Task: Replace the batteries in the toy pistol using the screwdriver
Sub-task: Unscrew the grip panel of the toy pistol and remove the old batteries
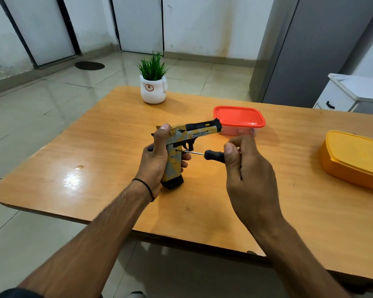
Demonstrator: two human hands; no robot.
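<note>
So the left hand (157,155) is wrapped tight around the grip of the toy pistol (187,143), thumb up by the back of the slide, fingers curling round the front. The gun's standing upright with the black base of the magazine resting on the wooden table (95,147), barrel pointing off to the right. The right hand (248,168) is pinching the black handle of the screwdriver (205,154) between thumb and fingers, and the thin metal shaft runs pretty much level across to the left, tip pressed into a spot on the side of the grip just below the trigger guard. Just past the muzzle there's a clear tub with a red lid (239,117); can't really make out what's in it. A yellow box (353,158) sits well off to the right, and a little potted plant (153,82) at the far edge
</note>
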